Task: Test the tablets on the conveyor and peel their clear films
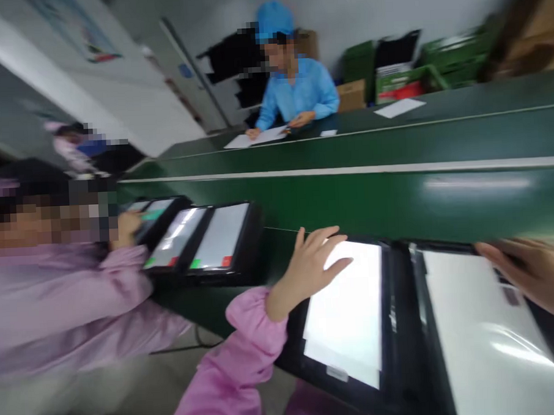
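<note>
My left hand (309, 264) lies with fingers spread over the upper left corner of a brightly lit white panel (348, 314) set in a black case. Beside it on the right is a second black-framed panel (475, 327) with a pale, glossy, reflecting face. My right hand (537, 269) is at the top edge of this second panel, thumb on the near side and the other fingers curled round the edge, partly hidden and blurred. A small dark mark (510, 295) shows on its face below that hand.
A green bench (295, 200) runs across, with a pale strip along it. Black cases (220, 234) with red and green tabs stand left, near a co-worker in a pink sleeve (119, 281). Opposite, a person in blue (299, 90) handles white sheets (255, 137). Green crates (454, 59) stand behind.
</note>
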Action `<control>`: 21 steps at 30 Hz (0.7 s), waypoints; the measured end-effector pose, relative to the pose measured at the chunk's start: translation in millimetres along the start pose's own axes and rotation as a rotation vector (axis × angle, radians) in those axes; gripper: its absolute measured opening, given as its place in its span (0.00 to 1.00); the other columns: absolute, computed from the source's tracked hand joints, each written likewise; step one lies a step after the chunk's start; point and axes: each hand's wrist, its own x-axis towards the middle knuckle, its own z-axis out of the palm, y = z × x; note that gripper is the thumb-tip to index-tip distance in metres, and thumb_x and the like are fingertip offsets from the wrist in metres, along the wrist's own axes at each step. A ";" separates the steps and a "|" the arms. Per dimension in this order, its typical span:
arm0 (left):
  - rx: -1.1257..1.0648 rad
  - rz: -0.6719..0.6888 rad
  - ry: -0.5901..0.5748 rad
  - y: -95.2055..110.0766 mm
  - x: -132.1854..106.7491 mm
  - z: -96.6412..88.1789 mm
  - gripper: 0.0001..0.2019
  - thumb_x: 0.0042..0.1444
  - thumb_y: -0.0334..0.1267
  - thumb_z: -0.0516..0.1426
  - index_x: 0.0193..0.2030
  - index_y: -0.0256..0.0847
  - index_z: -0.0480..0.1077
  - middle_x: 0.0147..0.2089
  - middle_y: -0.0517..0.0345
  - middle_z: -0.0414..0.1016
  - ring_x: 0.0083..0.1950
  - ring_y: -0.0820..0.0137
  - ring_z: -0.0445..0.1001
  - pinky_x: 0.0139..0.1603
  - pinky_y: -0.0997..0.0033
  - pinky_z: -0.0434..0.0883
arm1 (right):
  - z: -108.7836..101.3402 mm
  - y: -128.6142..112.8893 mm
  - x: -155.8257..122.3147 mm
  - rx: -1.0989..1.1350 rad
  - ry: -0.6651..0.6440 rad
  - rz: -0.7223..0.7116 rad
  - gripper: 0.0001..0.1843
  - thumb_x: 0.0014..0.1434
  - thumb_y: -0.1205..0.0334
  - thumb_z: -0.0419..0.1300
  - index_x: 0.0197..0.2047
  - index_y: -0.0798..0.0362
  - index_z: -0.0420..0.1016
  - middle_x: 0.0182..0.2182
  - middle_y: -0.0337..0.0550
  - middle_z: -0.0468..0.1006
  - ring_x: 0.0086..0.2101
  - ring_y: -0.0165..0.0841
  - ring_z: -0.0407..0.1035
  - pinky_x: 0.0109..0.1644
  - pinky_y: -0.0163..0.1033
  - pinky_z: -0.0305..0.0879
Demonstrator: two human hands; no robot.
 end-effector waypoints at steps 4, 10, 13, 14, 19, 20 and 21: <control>0.022 0.145 -0.038 14.7 13.3 12.2 0.26 0.69 0.58 0.56 0.66 0.44 0.70 0.71 0.40 0.71 0.71 0.48 0.70 0.73 0.21 0.53 | -21.0 3.1 -6.4 0.042 -0.149 0.214 0.33 0.61 0.26 0.55 0.32 0.47 0.81 0.33 0.54 0.82 0.34 0.48 0.77 0.33 0.47 0.72; 0.075 0.214 -0.025 14.2 -1.8 19.3 0.27 0.69 0.60 0.55 0.66 0.45 0.71 0.70 0.40 0.72 0.69 0.48 0.72 0.72 0.22 0.57 | -33.4 4.3 -29.1 0.385 -0.051 0.476 0.28 0.58 0.34 0.65 0.50 0.46 0.82 0.57 0.51 0.80 0.55 0.47 0.75 0.54 0.47 0.76; 0.088 0.235 0.026 9.7 -8.2 25.0 0.25 0.70 0.58 0.55 0.65 0.46 0.72 0.67 0.40 0.75 0.66 0.47 0.75 0.72 0.22 0.57 | -28.6 8.4 -47.5 0.590 0.039 0.602 0.32 0.54 0.35 0.67 0.57 0.43 0.77 0.61 0.48 0.77 0.62 0.48 0.70 0.64 0.51 0.71; 0.093 0.246 0.039 9.6 -8.5 27.3 0.25 0.70 0.58 0.55 0.65 0.46 0.72 0.67 0.40 0.75 0.66 0.47 0.76 0.72 0.22 0.57 | -25.4 9.2 -52.4 0.651 0.060 0.638 0.33 0.53 0.36 0.68 0.58 0.42 0.76 0.62 0.47 0.76 0.63 0.49 0.70 0.64 0.53 0.71; 0.104 0.291 0.076 17.1 -3.4 35.2 0.24 0.71 0.56 0.54 0.63 0.44 0.73 0.65 0.39 0.77 0.64 0.47 0.77 0.72 0.22 0.55 | -11.9 6.2 -64.6 0.852 0.129 0.751 0.34 0.48 0.48 0.70 0.60 0.38 0.73 0.65 0.43 0.74 0.66 0.48 0.66 0.66 0.56 0.70; 0.107 0.298 0.083 18.5 -2.7 35.6 0.24 0.71 0.56 0.54 0.63 0.44 0.73 0.65 0.39 0.77 0.63 0.47 0.77 0.72 0.22 0.55 | -10.8 5.0 -65.5 0.871 0.142 0.757 0.34 0.47 0.50 0.70 0.59 0.38 0.73 0.65 0.42 0.73 0.67 0.48 0.63 0.68 0.56 0.68; 0.110 0.303 0.091 19.6 -2.5 35.7 0.24 0.71 0.56 0.53 0.63 0.44 0.73 0.64 0.39 0.77 0.63 0.47 0.77 0.72 0.22 0.55 | -10.3 3.9 -66.3 0.887 0.152 0.760 0.35 0.46 0.52 0.70 0.59 0.37 0.73 0.65 0.41 0.73 0.68 0.47 0.61 0.69 0.55 0.66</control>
